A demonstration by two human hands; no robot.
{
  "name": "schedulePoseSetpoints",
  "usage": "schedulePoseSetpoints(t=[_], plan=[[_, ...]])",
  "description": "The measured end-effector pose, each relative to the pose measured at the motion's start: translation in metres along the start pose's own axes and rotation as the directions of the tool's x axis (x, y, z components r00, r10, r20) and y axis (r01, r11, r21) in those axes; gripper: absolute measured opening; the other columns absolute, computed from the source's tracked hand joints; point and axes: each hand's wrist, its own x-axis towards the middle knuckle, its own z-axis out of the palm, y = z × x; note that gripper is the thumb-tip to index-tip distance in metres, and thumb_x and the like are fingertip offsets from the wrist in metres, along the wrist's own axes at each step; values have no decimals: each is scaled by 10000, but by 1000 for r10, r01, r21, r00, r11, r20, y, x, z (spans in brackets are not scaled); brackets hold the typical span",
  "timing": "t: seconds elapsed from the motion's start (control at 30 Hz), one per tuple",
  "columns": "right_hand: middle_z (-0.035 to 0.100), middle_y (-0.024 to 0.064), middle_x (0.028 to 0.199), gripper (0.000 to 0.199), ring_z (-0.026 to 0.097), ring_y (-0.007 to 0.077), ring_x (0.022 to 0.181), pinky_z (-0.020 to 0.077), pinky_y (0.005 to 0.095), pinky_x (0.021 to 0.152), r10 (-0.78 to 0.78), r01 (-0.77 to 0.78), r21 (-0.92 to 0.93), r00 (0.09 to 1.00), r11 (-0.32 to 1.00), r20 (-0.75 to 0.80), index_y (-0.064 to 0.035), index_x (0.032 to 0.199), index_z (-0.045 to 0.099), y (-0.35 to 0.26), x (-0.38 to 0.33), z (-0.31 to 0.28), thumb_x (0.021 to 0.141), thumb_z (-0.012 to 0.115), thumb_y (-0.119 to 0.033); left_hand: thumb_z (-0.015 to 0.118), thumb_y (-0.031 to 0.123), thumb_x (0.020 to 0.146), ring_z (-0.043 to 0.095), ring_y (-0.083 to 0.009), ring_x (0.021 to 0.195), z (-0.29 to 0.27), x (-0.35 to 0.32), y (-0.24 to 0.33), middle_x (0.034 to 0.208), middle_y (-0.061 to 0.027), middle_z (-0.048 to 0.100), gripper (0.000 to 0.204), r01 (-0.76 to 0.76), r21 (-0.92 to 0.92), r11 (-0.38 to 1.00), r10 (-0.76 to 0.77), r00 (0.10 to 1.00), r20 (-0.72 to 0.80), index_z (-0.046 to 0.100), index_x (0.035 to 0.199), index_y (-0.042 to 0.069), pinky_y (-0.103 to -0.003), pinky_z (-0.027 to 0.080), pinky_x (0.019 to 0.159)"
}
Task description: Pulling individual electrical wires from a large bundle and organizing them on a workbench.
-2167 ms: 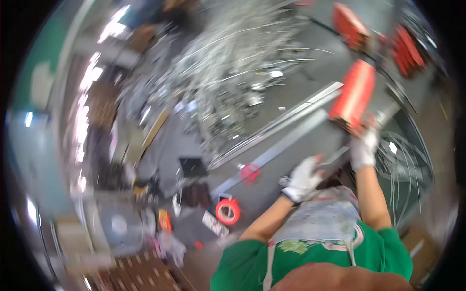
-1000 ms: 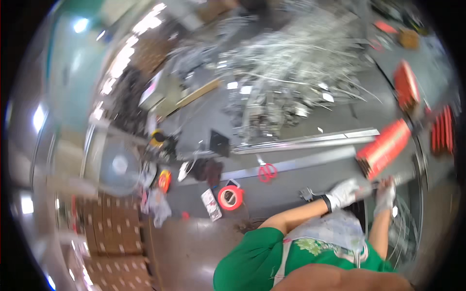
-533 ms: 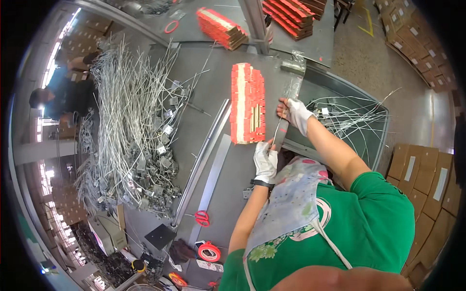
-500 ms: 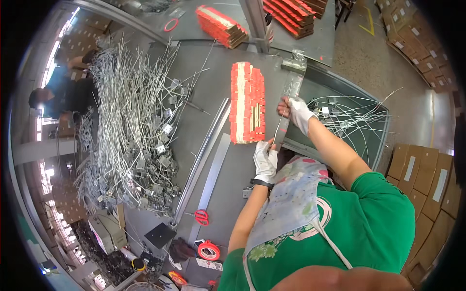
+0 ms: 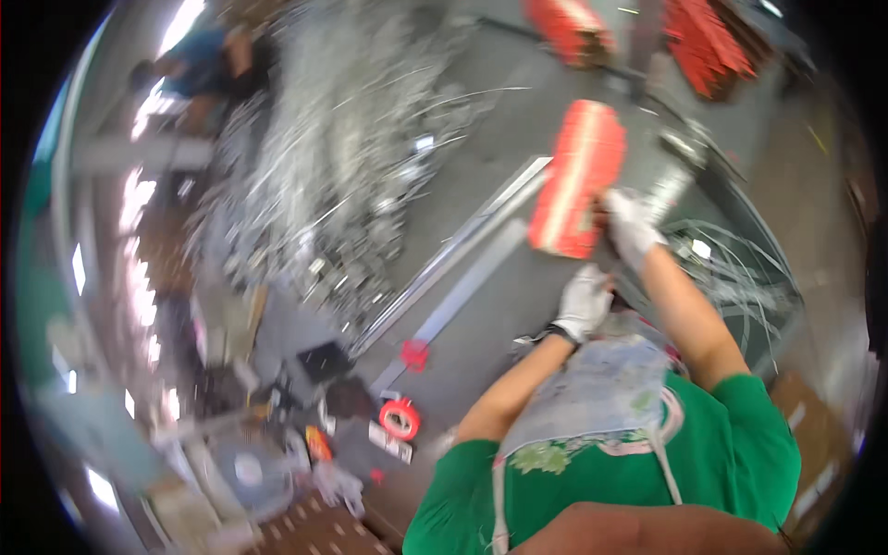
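Note:
Both of my hands wear whitish gloves with bare fingertips, and the view is smeared by motion. My right hand point(image 5: 631, 224) is at the right side of a long stack wrapped in red with a pale stripe point(image 5: 578, 180). Its fingers look bunched against or just beside the stack's edge; what they hold, if anything, is blurred. Nearer to me, below the stack's near end, my left hand point(image 5: 585, 303) has its fingers curled together. Whatever is between them cannot be made out. A dark band circles the left wrist.
A large heap of pale wires with metal pieces point(image 5: 342, 157) covers the left. Right of my hands stands a grey bin point(image 5: 772, 245) with wires. A metal rail point(image 5: 453, 250), red scissors point(image 5: 415, 355) and a red tape roll point(image 5: 400, 419) lie left. Another person point(image 5: 199, 65) is far left.
The whole view has shifted and turned, and is now blurred. My right hand has moved from the strip beside the bin to the red stack's edge. My left hand stays near the stack's near end.

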Motion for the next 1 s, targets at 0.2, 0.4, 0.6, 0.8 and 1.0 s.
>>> schedulePoseSetpoints(t=[0.2, 0.4, 0.6, 0.8, 1.0], plan=[[544, -8, 663, 124, 466, 63, 541, 360, 177, 490, -53, 55, 195, 998, 979, -18, -63, 771, 563, -15, 4, -10, 795, 620, -170, 545, 27, 700, 543, -362, 756, 6, -2, 10, 791, -174, 550, 188, -45, -296, 954, -13, 981, -194, 634, 866, 26, -409, 438, 656], [541, -15, 670, 131, 492, 55, 603, 380, 166, 516, -149, 153, 232, 988, 961, -37, -44, 826, 570, -25, -28, -11, 806, 628, -160, 560, 50, 701, 546, -365, 771, 14, -4, 11, 806, -175, 558, 180, 32, -288, 957, -72, 989, -131, 638, 862, 31, -408, 449, 671], [412, -70, 609, 188, 372, 48, 531, 298, 211, 486, -61, 87, 352, 995, 932, -83, -139, 723, 493, -1, -68, -18, 853, 586, -237, 523, 207, 775, 513, -366, 695, 8, -3, 0, 705, -180, 506, 201, 122, -172, 977, -145, 981, -126, 576, 703, 27, -448, 410, 608], [563, 39, 841, 183, 556, 119, 705, 469, 237, 603, 146, -43, 466, 971, 884, -188, -88, 947, 477, 72, -85, -52, 850, 581, -203, 605, 68, 718, 551, -336, 712, 12, 3, -5, 710, -159, 559, 134, -92, -164, 982, 73, 990, -119, 659, 839, 49, -390, 453, 766], [560, 70, 847, 264, 579, 151, 737, 509, 257, 651, 125, 17, 549, 967, 836, -221, -64, 986, 427, 78, -96, -52, 818, 617, -135, 623, 40, 706, 570, -335, 740, 20, 2, 1, 743, -164, 586, 190, -56, -172, 984, 41, 995, -87, 661, 892, 31, -404, 412, 905]])
